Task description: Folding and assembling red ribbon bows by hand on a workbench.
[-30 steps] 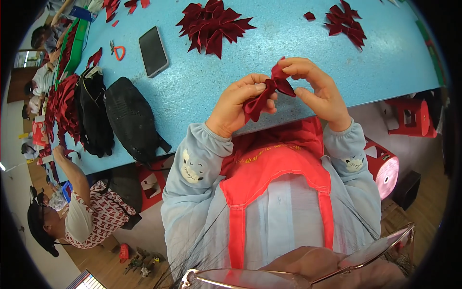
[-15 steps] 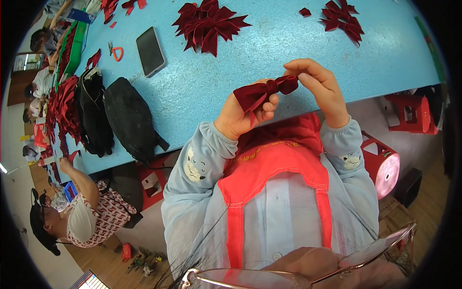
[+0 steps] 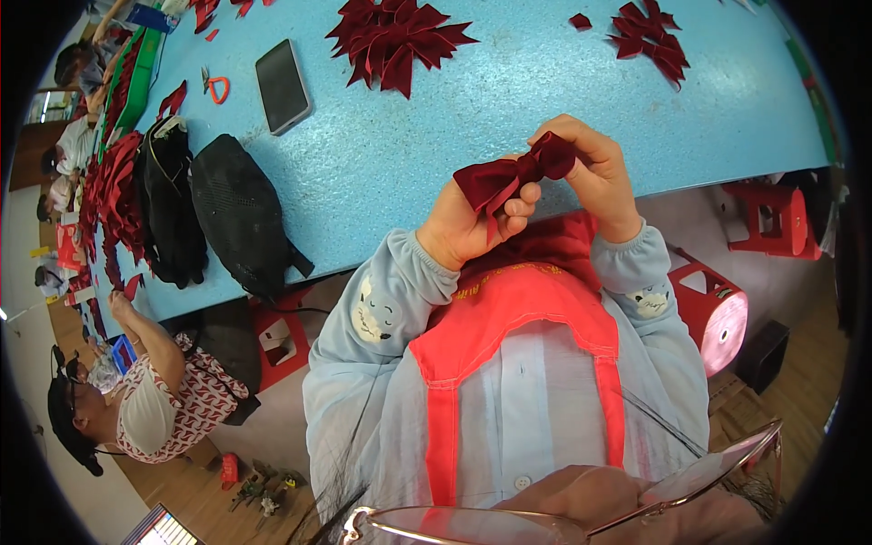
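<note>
A dark red velvet bow [image 3: 490, 183] is held between my two hands, above the near edge of the blue table. My left hand [image 3: 454, 222] has its fingers wrapped round the bow near its knot, with the ribbon tails lying across the hand. At the other end, my right hand [image 3: 599, 173] pinches the bow's right loop between thumb and fingers; part of that grip is hidden by the ribbon. Beyond my hands lies a pile of similar dark red bows [image 3: 395, 45], and a smaller group of bows [image 3: 650, 41] sits to its right.
A phone [image 3: 282, 87], orange-handled snips [image 3: 216, 88] and two black bags [image 3: 243, 213] [image 3: 169, 204] lie on the table [image 3: 381, 163] to my left. Farther left is a heap of red ribbon [image 3: 118, 195]. A person [image 3: 150, 381] sits at lower left; red stools [image 3: 708, 313] stand at right.
My right hand has closed in on the bow's right loop and now grips it, and the loop has turned and puffed upward. The whole view has shifted slightly.
</note>
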`<state>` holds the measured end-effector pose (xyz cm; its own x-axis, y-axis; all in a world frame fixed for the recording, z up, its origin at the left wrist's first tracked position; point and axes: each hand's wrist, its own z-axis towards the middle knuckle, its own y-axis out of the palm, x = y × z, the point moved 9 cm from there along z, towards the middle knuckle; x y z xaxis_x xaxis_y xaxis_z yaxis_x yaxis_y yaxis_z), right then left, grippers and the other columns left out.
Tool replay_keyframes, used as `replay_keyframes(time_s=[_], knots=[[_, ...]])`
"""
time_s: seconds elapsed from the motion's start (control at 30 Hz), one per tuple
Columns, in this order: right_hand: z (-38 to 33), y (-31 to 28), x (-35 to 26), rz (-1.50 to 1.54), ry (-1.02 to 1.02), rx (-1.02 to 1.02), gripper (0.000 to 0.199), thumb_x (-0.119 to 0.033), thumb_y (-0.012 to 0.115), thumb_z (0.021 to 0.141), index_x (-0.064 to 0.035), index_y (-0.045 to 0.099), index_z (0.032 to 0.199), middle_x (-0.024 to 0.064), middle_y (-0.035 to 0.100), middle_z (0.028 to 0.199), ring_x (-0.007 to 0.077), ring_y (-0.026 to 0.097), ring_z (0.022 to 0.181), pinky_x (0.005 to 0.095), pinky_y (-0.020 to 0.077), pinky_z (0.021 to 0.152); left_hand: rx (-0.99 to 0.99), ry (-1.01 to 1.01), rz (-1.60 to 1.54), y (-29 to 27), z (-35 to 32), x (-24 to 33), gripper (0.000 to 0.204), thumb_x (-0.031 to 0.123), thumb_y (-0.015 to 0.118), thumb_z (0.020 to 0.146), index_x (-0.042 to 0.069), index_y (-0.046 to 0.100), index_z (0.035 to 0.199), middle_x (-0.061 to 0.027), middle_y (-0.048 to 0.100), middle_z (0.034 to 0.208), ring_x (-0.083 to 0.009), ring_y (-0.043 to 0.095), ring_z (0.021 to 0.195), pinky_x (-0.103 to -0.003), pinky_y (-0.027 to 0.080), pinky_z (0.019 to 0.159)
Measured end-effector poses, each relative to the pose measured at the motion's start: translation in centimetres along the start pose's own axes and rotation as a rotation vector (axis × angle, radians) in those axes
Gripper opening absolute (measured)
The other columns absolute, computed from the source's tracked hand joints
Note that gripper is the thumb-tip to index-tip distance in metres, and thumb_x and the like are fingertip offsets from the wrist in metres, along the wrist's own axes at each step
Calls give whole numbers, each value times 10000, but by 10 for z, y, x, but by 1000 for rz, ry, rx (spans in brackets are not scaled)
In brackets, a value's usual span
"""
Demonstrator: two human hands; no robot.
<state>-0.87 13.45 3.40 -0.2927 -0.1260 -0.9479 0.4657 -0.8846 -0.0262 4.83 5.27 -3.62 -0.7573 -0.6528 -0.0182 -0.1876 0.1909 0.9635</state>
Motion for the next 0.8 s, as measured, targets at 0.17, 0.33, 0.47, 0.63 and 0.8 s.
replay_keyframes(time_s=[0.17,0.33,0.47,0.63,0.8], knots=[[-6,-7,20,34,140,192,159,-118,563,876,11,580,968,36,603,860,93,552,779,237,449,692,205,312,436,14,-10,48,304,239,446,917,-4,499,1091,-130,590,939,-172,579,781,-279,499,671],[-7,-7,33,76,201,269,137,-119,575,872,3,581,935,5,599,805,71,543,732,213,441,655,267,380,1121,43,-11,63,263,178,594,833,-9,557,1014,-67,610,852,-123,567,732,-235,469,670],[-4,-7,30,131,219,296,127,-123,589,862,-13,581,925,-9,595,812,52,527,727,191,420,628,279,321,1073,32,-2,63,228,119,649,782,-12,584,957,-51,612,842,-113,570,735,-222,456,647],[-2,-6,39,154,317,193,118,-128,594,857,-34,576,925,-31,585,803,24,504,708,165,385,591,312,266,935,28,-1,60,180,87,644,769,-9,587,910,-56,610,814,-118,569,708,-229,463,639],[-3,-9,51,153,362,257,97,-123,585,858,-47,568,915,-49,559,766,10,483,682,158,375,582,274,208,826,26,5,62,116,70,624,779,9,571,862,-62,607,811,-137,591,711,-245,481,658]])
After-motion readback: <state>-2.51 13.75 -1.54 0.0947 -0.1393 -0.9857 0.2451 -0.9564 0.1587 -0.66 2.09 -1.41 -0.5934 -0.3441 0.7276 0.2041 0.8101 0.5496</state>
